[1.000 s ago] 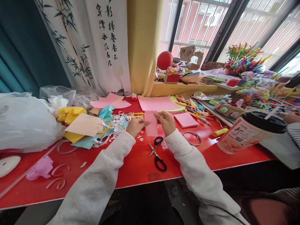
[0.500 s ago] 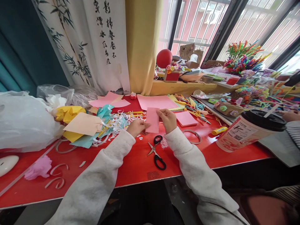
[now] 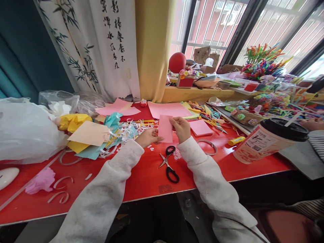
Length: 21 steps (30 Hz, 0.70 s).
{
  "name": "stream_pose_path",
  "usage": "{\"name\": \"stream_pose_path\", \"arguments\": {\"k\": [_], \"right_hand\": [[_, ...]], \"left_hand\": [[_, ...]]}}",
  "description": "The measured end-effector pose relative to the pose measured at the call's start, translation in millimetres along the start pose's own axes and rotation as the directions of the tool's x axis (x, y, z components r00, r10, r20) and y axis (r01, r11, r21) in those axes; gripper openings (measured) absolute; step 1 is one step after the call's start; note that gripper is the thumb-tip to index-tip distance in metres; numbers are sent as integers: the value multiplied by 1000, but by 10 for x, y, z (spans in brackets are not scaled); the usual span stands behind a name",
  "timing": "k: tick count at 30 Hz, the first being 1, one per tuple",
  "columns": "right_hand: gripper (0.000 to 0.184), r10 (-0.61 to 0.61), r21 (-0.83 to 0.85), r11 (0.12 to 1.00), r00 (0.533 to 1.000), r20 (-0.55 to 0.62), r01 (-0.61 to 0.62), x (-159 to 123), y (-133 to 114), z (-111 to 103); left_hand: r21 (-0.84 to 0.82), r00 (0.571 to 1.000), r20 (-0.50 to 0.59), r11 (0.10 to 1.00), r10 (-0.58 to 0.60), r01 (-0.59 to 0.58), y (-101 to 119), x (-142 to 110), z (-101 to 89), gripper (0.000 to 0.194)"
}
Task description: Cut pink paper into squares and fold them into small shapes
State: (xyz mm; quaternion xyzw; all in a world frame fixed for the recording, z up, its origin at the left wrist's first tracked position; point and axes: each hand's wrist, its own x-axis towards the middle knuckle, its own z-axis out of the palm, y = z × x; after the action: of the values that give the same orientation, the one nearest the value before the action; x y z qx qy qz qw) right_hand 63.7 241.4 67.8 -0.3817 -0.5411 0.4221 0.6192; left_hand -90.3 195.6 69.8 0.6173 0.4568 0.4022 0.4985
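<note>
A narrow pink sheet of paper (image 3: 165,130) is held upright just above the table. My right hand (image 3: 181,128) pinches its right edge near the top between thumb and fingers. At the lower left edge is my left hand (image 3: 148,137), its thumb over the front of the paper; whatever its other fingertips do behind is partly hidden. Below the hands, black-handled scissors (image 3: 169,164) lie on the table with their blades slightly apart. A stack of pink square paper (image 3: 201,127) rests to the right of my right hand.
Paper shreds (image 3: 129,130) and coloured sheets (image 3: 88,133) pile up at left beside a white plastic bag (image 3: 27,131). A lidded drink cup (image 3: 268,141), a yellow glue stick (image 3: 236,141) and a ring-shaped band (image 3: 207,147) are at right. Another person's striped sleeve (image 3: 317,143) shows at the right edge.
My left hand has drawn slightly left, so its fingers overlap the paper less and look more spread. The paper is turned a little more face-on. My right hand keeps its pinch.
</note>
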Motion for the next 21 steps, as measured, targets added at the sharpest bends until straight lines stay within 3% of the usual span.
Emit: {"name": "stream_pose_path", "arguments": {"k": [5,10,14,16,18,21], "right_hand": [[25,27,45,998,996,81,-31,-31,-23,35],[27,73,53,995,981,180,-84,-87,-50,87],[30,171,-34,985,924,341,-169,-71,-109,59],[30,111,-58,994,918,381,-96,-49,-152,34],[34,-18,-81,995,920,392,54,-39,-190,32],[24,-106,-288,927,904,414,241,-71,-209,107]], "left_hand": [[105,974,-189,989,122,-103,-48,48,-56,35],[136,942,-263,975,209,-178,-24,67,-74,36],[177,903,-363,968,231,-177,-7,58,-128,38],[202,908,-355,966,224,-159,-7,46,-139,36],[231,920,-324,961,222,-151,-2,32,-127,34],[269,936,-275,952,221,-146,14,21,-87,30]]}}
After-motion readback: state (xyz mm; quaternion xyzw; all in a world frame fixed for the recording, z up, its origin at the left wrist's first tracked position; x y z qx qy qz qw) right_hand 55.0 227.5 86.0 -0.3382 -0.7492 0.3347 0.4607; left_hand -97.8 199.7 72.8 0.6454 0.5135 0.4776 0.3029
